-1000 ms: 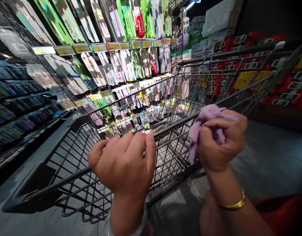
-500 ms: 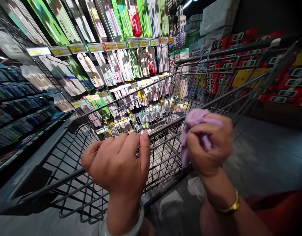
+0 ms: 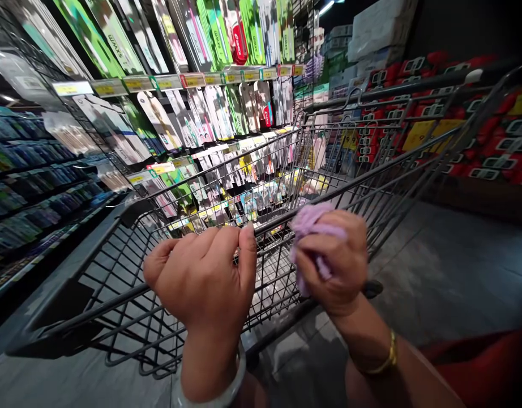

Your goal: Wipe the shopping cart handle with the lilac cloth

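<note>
A dark metal shopping cart spans the middle of the head view, its wire basket showing nothing large inside. My left hand is wrapped round the cart's near top rail, thumb toward the right. Farther right along that rail, my right hand is closed round a bunched purple cloth, part of which hangs below the fingers. The cloth lies against the rail or just beside it; the exact contact is hidden.
Behind the cart stands a rack with several rows of packaged goods. Red packages are stacked at the right. Another shelf of blue packages runs along the left. A tiled floor shows beside the cart.
My right hand has moved left and slightly down with the purple cloth, closer to my left hand. My left hand stays on the rail almost unmoved.
</note>
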`<control>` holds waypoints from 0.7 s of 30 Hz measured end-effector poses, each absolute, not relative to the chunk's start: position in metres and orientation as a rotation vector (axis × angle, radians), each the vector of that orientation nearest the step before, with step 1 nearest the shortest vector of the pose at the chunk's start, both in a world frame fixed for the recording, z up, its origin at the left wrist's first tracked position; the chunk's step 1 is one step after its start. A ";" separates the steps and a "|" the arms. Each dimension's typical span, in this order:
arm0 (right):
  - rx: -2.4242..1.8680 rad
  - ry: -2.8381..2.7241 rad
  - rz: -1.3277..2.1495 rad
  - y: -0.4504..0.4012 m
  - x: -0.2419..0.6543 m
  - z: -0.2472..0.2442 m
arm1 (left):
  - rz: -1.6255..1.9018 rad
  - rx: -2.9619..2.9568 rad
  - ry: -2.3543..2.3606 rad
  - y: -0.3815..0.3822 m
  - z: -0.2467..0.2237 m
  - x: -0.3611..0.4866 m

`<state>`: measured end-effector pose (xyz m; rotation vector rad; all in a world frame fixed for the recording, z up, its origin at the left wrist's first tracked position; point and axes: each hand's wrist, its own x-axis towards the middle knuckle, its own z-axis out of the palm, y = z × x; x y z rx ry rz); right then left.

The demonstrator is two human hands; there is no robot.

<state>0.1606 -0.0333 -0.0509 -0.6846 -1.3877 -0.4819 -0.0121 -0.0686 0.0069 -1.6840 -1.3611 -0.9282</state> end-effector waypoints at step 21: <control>-0.785 -1.269 -0.435 -0.021 0.176 -0.053 | -0.895 -1.691 -1.453 -0.072 0.010 -0.019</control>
